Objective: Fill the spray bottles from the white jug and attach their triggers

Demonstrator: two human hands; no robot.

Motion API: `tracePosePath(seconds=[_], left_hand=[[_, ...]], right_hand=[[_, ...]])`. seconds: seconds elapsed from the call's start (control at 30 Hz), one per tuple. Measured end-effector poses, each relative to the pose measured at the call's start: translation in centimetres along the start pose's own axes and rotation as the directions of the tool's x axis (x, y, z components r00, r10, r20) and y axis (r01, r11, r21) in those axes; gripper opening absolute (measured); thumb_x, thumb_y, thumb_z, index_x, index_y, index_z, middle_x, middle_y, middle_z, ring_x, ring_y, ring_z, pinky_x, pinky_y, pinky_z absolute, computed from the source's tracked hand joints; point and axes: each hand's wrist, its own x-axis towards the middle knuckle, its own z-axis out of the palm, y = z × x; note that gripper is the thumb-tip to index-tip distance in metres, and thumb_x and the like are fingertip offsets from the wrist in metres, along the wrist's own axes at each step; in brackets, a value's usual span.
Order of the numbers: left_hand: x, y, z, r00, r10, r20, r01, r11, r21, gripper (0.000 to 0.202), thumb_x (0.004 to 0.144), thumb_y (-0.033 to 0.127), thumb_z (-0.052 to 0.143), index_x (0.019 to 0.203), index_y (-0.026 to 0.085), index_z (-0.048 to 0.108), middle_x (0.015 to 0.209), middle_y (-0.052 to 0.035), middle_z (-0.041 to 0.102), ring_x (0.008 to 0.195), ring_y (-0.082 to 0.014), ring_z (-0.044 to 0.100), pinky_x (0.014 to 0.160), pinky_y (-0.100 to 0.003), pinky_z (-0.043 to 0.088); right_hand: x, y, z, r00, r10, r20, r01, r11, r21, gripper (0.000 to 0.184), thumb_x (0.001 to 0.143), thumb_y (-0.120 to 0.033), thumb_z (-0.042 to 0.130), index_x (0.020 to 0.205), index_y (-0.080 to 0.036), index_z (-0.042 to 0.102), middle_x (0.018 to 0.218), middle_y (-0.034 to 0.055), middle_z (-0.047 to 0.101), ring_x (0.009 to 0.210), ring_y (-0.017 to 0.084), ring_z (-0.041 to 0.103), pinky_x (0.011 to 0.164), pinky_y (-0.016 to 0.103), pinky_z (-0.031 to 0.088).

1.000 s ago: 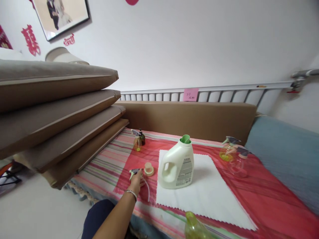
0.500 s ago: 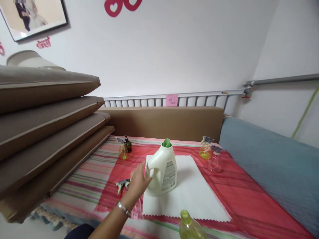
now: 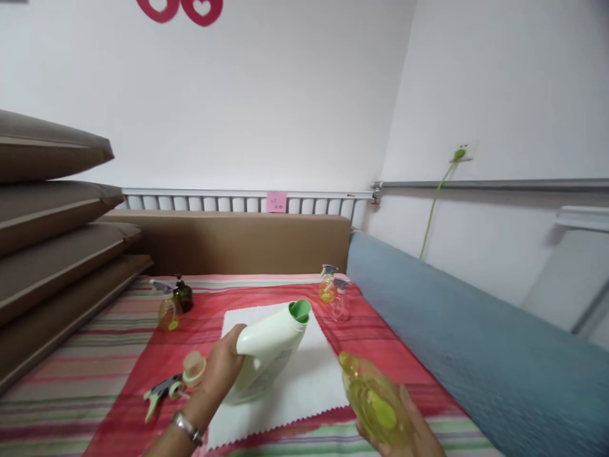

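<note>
A left hand (image 3: 227, 360) grips the handle of a white plastic jug (image 3: 269, 346) with a green-lined mouth, tilting it rightward above a white zigzag-edged cloth (image 3: 311, 384) on red fabric (image 3: 380, 362); whether its base touches the cloth cannot be told. At lower right, a right hand (image 3: 421, 435) wraps around a translucent yellow-green bottle (image 3: 375, 400), rounded in body and narrow at its uncapped neck, which leans toward the jug, apart from it.
</note>
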Motion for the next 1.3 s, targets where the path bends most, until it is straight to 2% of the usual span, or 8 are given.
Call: tracePosePath(seconds=[0.17,0.3,0.4,0.57,0.77,0.93,1.17,1.3], left_hand=[[0.1,1.9,1.1,0.994,0.046,0.098,-0.062,0.985,0.164,0.031,0.074,0.009,0.045,0.100,0.024,0.055,0.092,-0.0024,0.068,0.088,-0.0192,0.063,0.071,-0.023,0.042],[0.2,3.0,1.7,0.992,0.049,0.113,-0.070,0.980,0.189,0.031,0.075,0.008,0.044,0.099,0.024,0.056,0.092,-0.0041,0.067,0.089,-0.0196,0.062,0.074,-0.025,0.042],[0.2,3.5,1.8,0.992,0.058,0.112,-0.079,0.978,0.192,0.031,0.075,0.007,0.043,0.098,0.023,0.056,0.090,-0.0035,0.067,0.086,-0.0189,0.062,0.074,-0.024,0.041],[0.3,4.1,1.9,0.989,0.082,0.121,-0.109,0.966,0.235,0.034,0.074,0.002,0.042,0.096,0.023,0.057,0.089,-0.0034,0.067,0.085,-0.0181,0.061,0.073,-0.024,0.040],[0.6,4.1,1.9,0.986,0.109,0.129,-0.134,0.969,0.207,0.032,0.072,0.002,0.042,0.092,0.022,0.056,0.086,-0.0035,0.066,0.084,-0.0178,0.061,0.073,-0.023,0.040],[1.0,4.5,1.7,0.985,0.099,0.140,-0.127,0.971,0.201,0.025,0.073,0.005,0.043,0.086,0.022,0.055,0.081,-0.0020,0.065,0.079,-0.0177,0.061,0.068,-0.022,0.039],[1.4,4.9,1.8,0.987,0.046,0.156,-0.076,0.978,0.195,0.025,0.074,0.004,0.045,0.086,0.023,0.056,0.083,-0.0016,0.066,0.082,-0.0177,0.061,0.070,-0.023,0.038],[1.5,4.9,1.8,0.987,0.046,0.154,-0.076,0.978,0.196,0.028,0.073,0.003,0.045,0.088,0.022,0.058,0.086,-0.0025,0.067,0.086,-0.0183,0.061,0.073,-0.023,0.039]], right_hand=[[1.1,-4.0,2.3,0.984,-0.181,-0.008,0.179,0.977,-0.113,0.040,0.080,-0.049,0.058,0.110,-0.023,0.064,0.109,0.0068,0.070,0.097,0.023,0.064,0.076,0.036,0.054],[2.1,-6.5,3.2,0.965,-0.259,-0.048,0.233,0.924,-0.304,0.040,0.079,-0.046,0.060,0.112,-0.023,0.062,0.105,0.0060,0.071,0.095,0.025,0.064,0.067,0.035,0.055],[2.8,-7.7,3.5,0.959,-0.281,-0.044,0.238,0.877,-0.417,0.039,0.076,-0.046,0.063,0.107,-0.022,0.062,0.102,0.0062,0.072,0.095,0.026,0.065,0.064,0.034,0.054],[3.4,-8.4,4.3,0.941,-0.338,-0.009,0.282,0.799,-0.531,0.035,0.072,-0.044,0.068,0.100,-0.023,0.062,0.100,0.0041,0.071,0.100,0.025,0.063,0.081,0.037,0.052],[3.5,-9.2,5.1,0.896,-0.441,0.049,0.323,0.573,-0.753,0.042,0.067,-0.053,0.068,0.096,-0.024,0.061,0.101,0.0031,0.069,0.101,0.025,0.062,0.084,0.036,0.050],[4.4,-10.5,6.0,0.872,-0.487,0.051,0.287,0.424,-0.859,0.048,0.065,-0.055,0.068,0.101,-0.024,0.056,0.096,0.0030,0.069,0.097,0.025,0.062,0.085,0.036,0.047],[4.7,-11.7,8.8,0.847,-0.520,0.115,0.222,0.149,-0.964,0.049,0.063,-0.052,0.069,0.099,-0.022,0.056,0.087,0.0036,0.069,0.085,0.026,0.064,0.078,0.037,0.048],[4.7,-12.0,10.6,0.836,-0.529,0.144,0.166,-0.006,-0.986,0.052,0.060,-0.052,0.068,0.100,-0.022,0.057,0.090,0.0061,0.069,0.085,0.027,0.064,0.076,0.038,0.047]])
